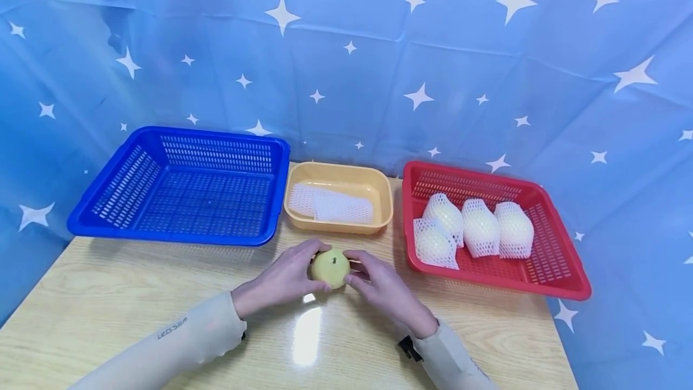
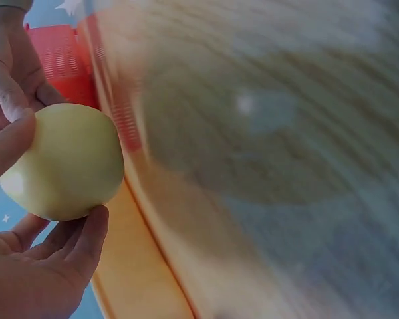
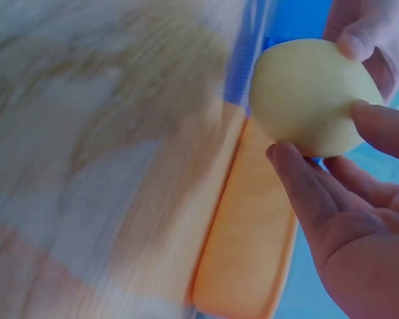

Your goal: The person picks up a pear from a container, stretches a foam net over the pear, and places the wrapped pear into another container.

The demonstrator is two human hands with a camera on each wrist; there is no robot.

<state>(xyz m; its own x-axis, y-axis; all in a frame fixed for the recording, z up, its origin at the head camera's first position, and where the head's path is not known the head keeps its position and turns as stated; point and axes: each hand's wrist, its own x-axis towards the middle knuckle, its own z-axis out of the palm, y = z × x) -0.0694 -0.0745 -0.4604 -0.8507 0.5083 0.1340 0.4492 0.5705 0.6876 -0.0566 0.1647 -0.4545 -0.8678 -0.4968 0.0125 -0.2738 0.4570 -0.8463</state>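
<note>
A round pale yellow-green fruit (image 1: 331, 268) with a short dark stem on top is between both hands, over the wooden table in front of the beige tub. My left hand (image 1: 281, 277) holds it from the left, thumb on the near side and fingers round the far side. From the right, my right hand (image 1: 385, 289) pinches it between thumb and fingertips. In the left wrist view the fruit (image 2: 66, 163) has bare, smooth skin. Below the fruit (image 3: 312, 96) in the right wrist view, the fingertips of the right hand (image 3: 359, 246) touch its underside.
White foam nets (image 1: 343, 206) lie in the beige tub (image 1: 368, 229) behind the hands. A blue basket (image 1: 178, 236) stands at the left, with nothing seen inside. Several net-wrapped round fruits (image 1: 479, 227) sit in the red basket (image 1: 557, 281) at the right. A starry blue cloth (image 1: 346, 95) hangs behind.
</note>
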